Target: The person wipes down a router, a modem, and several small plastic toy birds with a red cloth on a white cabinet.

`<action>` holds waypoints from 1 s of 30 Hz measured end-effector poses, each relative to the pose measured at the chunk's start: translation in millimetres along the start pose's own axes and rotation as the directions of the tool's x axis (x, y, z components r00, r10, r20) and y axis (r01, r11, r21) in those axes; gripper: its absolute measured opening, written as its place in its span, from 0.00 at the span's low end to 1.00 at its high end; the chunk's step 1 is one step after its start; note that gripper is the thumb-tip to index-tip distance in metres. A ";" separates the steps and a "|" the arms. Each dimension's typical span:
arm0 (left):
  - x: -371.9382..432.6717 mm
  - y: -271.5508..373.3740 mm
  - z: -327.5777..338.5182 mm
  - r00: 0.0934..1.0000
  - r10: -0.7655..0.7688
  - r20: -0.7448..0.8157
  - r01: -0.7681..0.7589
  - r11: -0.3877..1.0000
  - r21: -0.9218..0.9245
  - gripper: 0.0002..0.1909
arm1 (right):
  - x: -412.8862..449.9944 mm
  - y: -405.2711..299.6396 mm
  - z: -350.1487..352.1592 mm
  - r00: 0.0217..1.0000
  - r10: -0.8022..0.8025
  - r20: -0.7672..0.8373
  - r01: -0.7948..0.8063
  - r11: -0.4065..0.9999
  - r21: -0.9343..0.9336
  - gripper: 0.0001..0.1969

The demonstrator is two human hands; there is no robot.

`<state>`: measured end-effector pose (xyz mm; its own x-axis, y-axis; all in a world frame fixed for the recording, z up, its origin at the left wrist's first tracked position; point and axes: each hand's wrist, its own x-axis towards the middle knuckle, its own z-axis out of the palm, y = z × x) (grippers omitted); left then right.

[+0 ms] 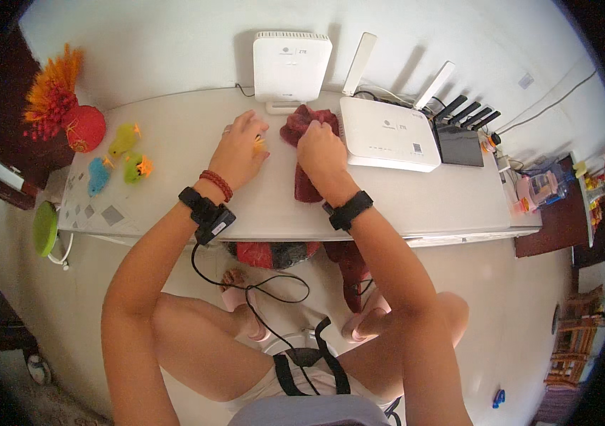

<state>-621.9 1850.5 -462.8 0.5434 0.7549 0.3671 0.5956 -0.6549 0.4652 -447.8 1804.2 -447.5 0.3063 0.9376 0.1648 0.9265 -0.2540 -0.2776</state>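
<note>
My right hand (323, 157) is closed on a dark red cloth (306, 186), bunched at its top and hanging straight below the fist on the white tabletop. To its left, my left hand (241, 146) has its fingers bent around a small yellow-orange thing (260, 144), mostly hidden by the fingers and thumb. Three fuzzy toy chicks lie at the left of the table: a yellow-green one (124, 141), a green one (134, 168) and a blue one (99, 175).
A white ZTE router (390, 133) lies right of the cloth, with a black router (459, 145) beyond it. Another white ZTE unit (291, 66) stands upright at the back. A red vase (85, 128) holds orange and red dried stems at the left. A cable hangs from my left wrist.
</note>
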 end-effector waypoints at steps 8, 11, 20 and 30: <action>14.7 -8.3 8.2 0.998 0.057 -0.036 -0.062 0.988 -0.139 0.21 | 42.4 16.4 22.3 0.992 0.026 -0.125 -0.010 0.992 0.128 0.22; 28.9 -20.6 3.3 0.979 0.041 -0.198 -0.031 0.998 0.053 0.24 | 37.8 10.9 21.8 0.999 -0.009 -0.047 0.014 0.994 0.105 0.20; 115.0 -43.7 5.3 0.952 -0.123 -0.280 -0.040 0.858 -0.512 0.37 | 22.0 10.4 26.4 0.995 -0.045 -0.091 0.046 0.999 0.008 0.16; 130.7 -56.3 7.7 0.923 -0.184 -0.338 -0.077 0.774 -0.629 0.21 | -0.2 15.1 34.9 0.971 -0.225 -0.080 0.191 0.934 -0.301 0.18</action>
<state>-579.9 1985.8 -447.2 0.1919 0.8285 0.5260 0.0473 -0.5432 0.8383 -441.5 1808.5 -484.8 0.1068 0.9486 0.2979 0.9900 -0.1294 0.0571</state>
